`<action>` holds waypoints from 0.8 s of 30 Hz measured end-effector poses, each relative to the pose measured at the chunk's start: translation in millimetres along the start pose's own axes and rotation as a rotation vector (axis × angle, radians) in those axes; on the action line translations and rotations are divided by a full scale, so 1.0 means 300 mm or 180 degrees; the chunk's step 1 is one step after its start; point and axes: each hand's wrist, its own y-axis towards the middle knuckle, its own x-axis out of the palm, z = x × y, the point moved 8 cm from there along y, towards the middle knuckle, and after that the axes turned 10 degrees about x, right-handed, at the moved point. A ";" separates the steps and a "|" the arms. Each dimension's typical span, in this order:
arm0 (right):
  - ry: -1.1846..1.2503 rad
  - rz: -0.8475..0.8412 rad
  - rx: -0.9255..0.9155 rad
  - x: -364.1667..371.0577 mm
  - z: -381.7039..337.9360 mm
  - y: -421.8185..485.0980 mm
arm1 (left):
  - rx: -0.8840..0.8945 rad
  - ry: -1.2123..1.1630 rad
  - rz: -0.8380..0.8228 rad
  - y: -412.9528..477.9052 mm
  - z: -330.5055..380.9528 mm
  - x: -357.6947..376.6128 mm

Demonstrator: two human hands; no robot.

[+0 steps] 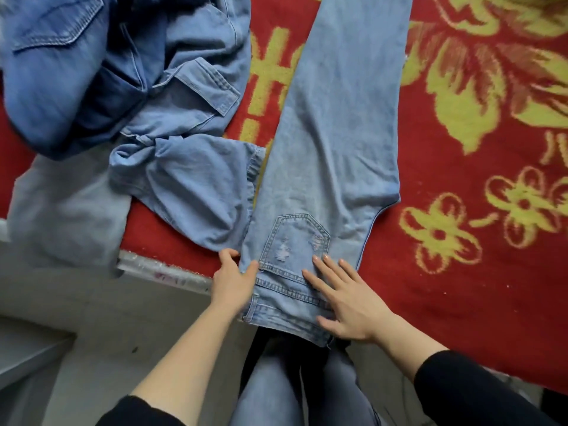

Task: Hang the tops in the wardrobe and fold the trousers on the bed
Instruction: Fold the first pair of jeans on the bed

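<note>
A pair of light blue jeans (335, 124) lies lengthwise on the bed, legs stacked and running away from me, waistband at the bed's near edge. A frayed back pocket (292, 241) faces up. My left hand (235, 282) holds the left side seam by the waistband, thumb on top of the cloth. My right hand (347, 298) lies flat with spread fingers on the waistband beside the pocket.
A heap of other denim garments (123, 87) lies crumpled at the left, one sleeve or leg (196, 192) reaching the jeans. A red blanket with yellow flowers (479, 179) covers the bed. Pale cloth (64, 210) hangs over the bed's left edge. Grey floor lies below.
</note>
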 end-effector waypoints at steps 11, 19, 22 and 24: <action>0.0135 -0.0336 0.0876 0.062 -0.198 -0.013 | -0.0261 -0.1164 -0.0598 -0.016 -0.005 0.030; 0.0754 -0.0238 0.0730 -0.118 -0.091 0.012 | 0.1020 -0.0591 -0.0789 -0.099 0.101 -0.029; 0.1098 -0.0673 0.0658 -0.217 -0.045 0.023 | 0.0686 -0.0499 -0.1646 -0.170 0.122 0.000; 0.1397 -0.1431 0.0686 -0.221 -0.029 0.002 | 0.0336 -0.0340 -0.2631 -0.261 0.136 0.030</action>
